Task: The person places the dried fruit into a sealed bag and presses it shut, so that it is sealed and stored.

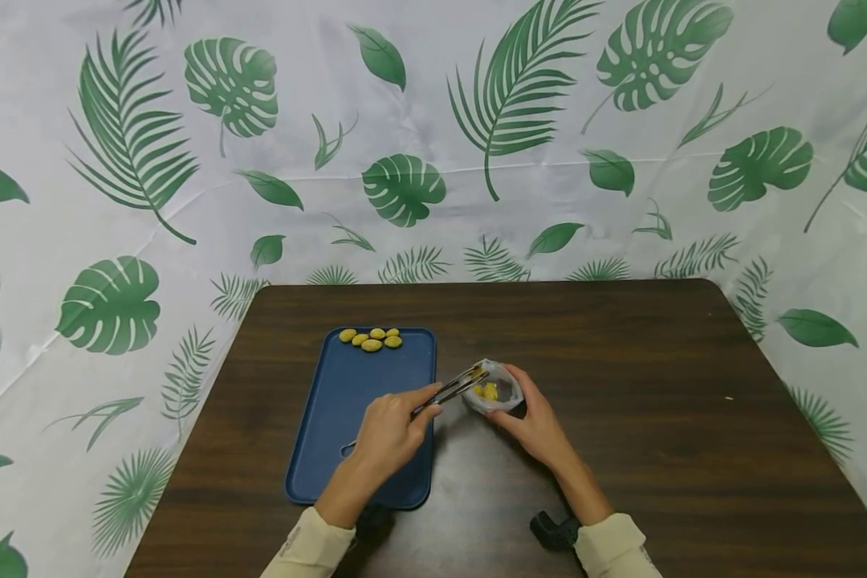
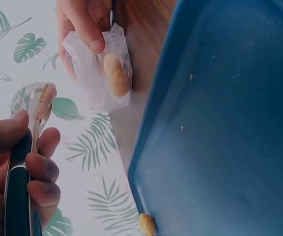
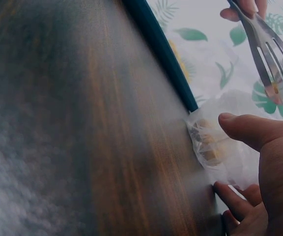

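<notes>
Metal tongs [image 1: 457,387] with slotted tips are in my left hand [image 1: 393,429], fingers and thumb gripping the handles. Their tips [image 3: 274,64] are over the mouth of a clear plastic bag [image 1: 509,389]. A yellow-brown patch shows at the tips; whether they pinch something I cannot tell. My right hand [image 1: 538,425] holds the bag's side, thumb in front and fingers around it. Inside the bag lie yellowish, lumpy pieces [image 2: 116,76] that look like peanuts in the shell. Several similar peanuts [image 1: 372,345] sit at the far end of a blue tray [image 1: 361,401].
The tray lies on the left part of a dark wooden table [image 1: 621,385], with small crumbs [image 2: 191,76] on its surface. A tiny pale bit [image 1: 728,397] is on the table at right. Behind hangs a white leaf-print cloth [image 1: 433,120].
</notes>
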`<state>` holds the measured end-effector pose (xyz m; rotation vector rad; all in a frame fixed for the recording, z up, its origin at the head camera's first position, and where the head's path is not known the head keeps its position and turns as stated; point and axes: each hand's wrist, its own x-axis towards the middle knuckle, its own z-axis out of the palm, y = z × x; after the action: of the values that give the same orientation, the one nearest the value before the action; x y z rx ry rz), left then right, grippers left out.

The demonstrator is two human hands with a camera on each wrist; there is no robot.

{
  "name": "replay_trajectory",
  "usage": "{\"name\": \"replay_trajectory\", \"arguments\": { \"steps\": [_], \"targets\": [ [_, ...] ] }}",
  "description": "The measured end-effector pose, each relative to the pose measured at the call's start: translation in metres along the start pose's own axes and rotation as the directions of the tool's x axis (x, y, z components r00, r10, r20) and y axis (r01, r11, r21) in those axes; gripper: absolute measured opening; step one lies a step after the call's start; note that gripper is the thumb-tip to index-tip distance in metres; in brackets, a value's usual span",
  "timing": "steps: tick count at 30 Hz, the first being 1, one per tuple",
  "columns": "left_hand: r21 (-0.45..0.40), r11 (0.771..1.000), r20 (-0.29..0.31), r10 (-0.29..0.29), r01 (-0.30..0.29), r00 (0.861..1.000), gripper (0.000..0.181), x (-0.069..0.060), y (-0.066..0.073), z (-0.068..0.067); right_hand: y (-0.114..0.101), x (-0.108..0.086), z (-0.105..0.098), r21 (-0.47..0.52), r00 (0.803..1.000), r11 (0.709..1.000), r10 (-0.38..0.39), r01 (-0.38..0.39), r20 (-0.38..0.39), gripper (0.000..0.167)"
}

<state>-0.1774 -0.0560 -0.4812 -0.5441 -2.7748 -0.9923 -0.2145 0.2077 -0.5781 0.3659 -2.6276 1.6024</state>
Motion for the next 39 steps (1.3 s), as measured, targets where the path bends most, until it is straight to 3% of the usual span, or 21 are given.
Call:
{"name": "replay_trajectory", "arguments": {
  "steps": [18, 27, 32, 39],
  "targets": [
    [-0.001, 1.0, 0.01, 0.025, -0.025, 1.0, 0.038, 0.006, 0.001, -0.001, 0.002, 0.0, 0.001, 0.017, 1.0, 1.0, 0.001, -0.001, 0.008, 0.077],
    [-0.002, 0.999, -0.016, 0.054, -0.054, 0.998, 0.04, 0.007, -0.002, -0.001, 0.004, 0.0, 0.001, 0.019, 1.0, 1.0, 0.002, -0.002, 0.003, 0.077],
    [0.01, 0.999, -0.04, 0.033, -0.033, 0.999, 0.04, 0.006, -0.006, -0.004, 0.002, -0.001, 0.001, 0.005, 1.0, 1.0, -0.002, 0.002, 0.001, 0.079],
    [0.024, 0.999, -0.073, -0.037, 0.039, 0.997, 0.04, 0.005, -0.014, -0.01, 0.003, -0.001, 0.001, -0.004, 1.0, 1.0, -0.007, 0.007, 0.001, 0.079]
  ]
}}
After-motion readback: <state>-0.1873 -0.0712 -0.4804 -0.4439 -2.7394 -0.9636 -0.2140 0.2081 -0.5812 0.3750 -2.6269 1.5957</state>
